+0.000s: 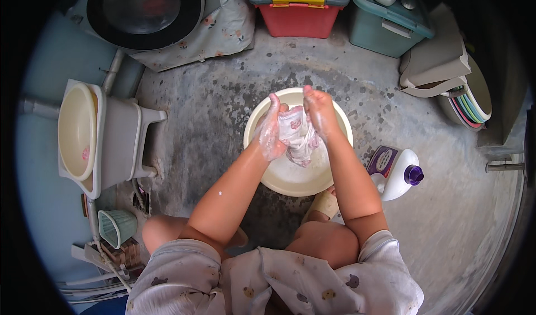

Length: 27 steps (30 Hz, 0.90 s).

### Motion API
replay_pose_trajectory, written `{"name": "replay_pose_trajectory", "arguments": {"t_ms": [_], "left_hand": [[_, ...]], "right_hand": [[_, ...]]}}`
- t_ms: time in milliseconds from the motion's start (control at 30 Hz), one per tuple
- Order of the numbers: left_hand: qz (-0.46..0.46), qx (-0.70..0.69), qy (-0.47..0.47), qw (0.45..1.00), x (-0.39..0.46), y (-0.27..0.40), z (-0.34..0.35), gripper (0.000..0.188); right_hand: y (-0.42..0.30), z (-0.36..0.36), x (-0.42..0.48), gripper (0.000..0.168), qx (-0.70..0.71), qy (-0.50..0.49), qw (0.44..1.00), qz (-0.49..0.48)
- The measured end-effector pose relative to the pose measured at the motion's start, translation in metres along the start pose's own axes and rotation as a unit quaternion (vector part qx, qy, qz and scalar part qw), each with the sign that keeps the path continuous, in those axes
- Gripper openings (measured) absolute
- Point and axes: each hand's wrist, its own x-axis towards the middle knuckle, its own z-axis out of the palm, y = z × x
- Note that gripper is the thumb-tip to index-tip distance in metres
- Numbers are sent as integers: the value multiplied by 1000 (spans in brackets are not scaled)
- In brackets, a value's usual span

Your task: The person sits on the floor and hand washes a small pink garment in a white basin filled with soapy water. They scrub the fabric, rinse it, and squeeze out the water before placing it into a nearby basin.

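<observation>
A round cream plastic basin (299, 187) stands on the concrete floor in front of me, with whitish suds in its bottom. Above it, my left hand (270, 133) and my right hand (320, 114) hold a wet white cloth garment (295, 126) with pink edging and a pink printed figure. Foam coats both hands. The left thumb points up and its fingers lie partly behind the cloth; the right hand is closed on the cloth's other side. To the right of the basin is a white detergent jug (395, 175) with a purple cap and label.
A washing machine (146, 13) stands at the upper left. Red (299, 20) and teal (372, 32) lidded storage boxes line the far side. At the right are stacked basins (469, 101); at the left, a washstand (121, 135) bears a cream basin, and a green basket (119, 227) sits below.
</observation>
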Motion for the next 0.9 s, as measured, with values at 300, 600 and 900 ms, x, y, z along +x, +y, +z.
{"name": "replay_pose_trajectory", "arguments": {"t_ms": [300,600,900], "left_hand": [[169,76,125,975,-16,15,-16,33],[205,442,-7,873,-33,16,1,48],[285,562,-5,776,-44,16,8,29]], "right_hand": [[-34,-25,-15,17,220,-165,956,104],[-49,-12,-27,20,116,-251,960,43],[-49,-5,-33,8,98,-191,977,11]]}}
